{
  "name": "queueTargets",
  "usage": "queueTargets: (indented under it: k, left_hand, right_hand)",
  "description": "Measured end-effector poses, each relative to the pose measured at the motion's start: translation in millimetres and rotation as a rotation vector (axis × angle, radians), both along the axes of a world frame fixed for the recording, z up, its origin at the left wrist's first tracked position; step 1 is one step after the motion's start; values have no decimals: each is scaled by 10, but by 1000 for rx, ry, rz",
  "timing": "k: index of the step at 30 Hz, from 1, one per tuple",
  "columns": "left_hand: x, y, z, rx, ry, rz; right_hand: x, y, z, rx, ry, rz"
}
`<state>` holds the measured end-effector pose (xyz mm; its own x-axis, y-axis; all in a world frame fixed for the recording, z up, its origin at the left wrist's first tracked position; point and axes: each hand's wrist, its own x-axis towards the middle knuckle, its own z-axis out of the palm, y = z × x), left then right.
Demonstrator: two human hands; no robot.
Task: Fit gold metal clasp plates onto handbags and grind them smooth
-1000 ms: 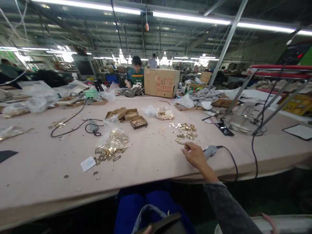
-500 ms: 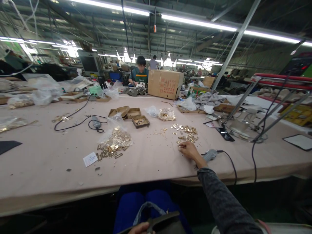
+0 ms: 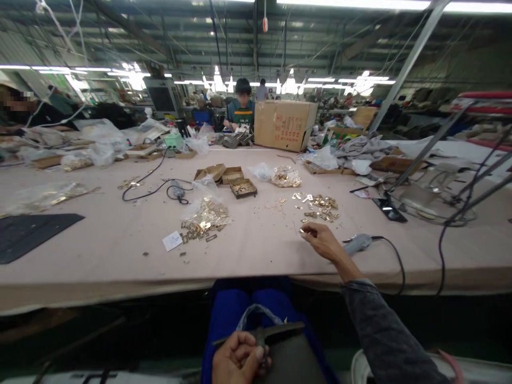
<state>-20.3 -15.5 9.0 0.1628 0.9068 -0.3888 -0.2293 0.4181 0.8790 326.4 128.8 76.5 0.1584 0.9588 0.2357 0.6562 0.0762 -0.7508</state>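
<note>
Right hand [image 3: 322,242] stretched forward, fingertips pinched; left hand [image 3: 236,360] low, grip curled closed

The left hand [image 3: 239,358] is cut off by the bottom edge — only knuckles and fingers show, and the dark piece [image 3: 290,352] it grips runs out of view there too. The gold part [image 3: 304,231] at the right hand [image 3: 323,242] fingertips is too small to identify.

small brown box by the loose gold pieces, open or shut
Open: the small brown box has no lid on, and gold metal pieces show inside it.
</note>
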Motion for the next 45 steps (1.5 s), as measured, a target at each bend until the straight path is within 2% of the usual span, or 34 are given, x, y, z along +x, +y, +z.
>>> queueTargets:
  k: [1, 3, 6, 10, 14, 16, 18, 20, 22, 25, 31, 38, 41, 45]
  left_hand:
    - [-10, -7, 37, 26, 6, -16]
    - [-23, -19, 101, 48, 3, -56]
    - [-24, -18, 144, 38, -24, -35]
    - [-6, -19, 143, 2, -23, -22]
    - [6, -24, 129, 2, -48, -22]
    - [5, -22, 113, 11, -46, -13]
    - [1, -19, 96, 17, -29, -7]
    - [-5, -19, 87, 21, -11, -10]
    - [-9, -20, 88, 15, 4, -13]
    - [-7, -22, 103, -12, 15, -8]
    - [11, -20, 133, -36, -15, 2]
    - [2, -67, 89, -25, -36, -36]
    - [8, -74, 72, -46, -28, -20]
    - [62, 12, 105, -121, -39, 65]
  right_hand:
    - [-158, -145, 27, -5, 72, 48]
    - [-496, -454, 53, -43, 356, 166]
    - [-968, -885, 25, -103, 555, 184]
    - [-1436, -1305, -93, -144, 585, 142]
    - [-1705, -1532, -200, -242, 606, 143]
    - [-1762, -1590, -250, -252, 504, 154]
    - [-1774, -1626, -302, -229, 311, 178]
    - [-1759, -1647, -349, -209, 162, 249]
    - [-1737, -1657, -377, -189, 114, 330]
    - [-1713, -1663, -379, -159, 146, 350]
    - [-1762, -1650, -347, -251, 472, 187]
    - [-1866, -1606, -431, -161, 282, 215]
    - [-1856, -1592, -494, -195, 310, 207]
    - [-1843, -1567, -554, -298, 425, 203]
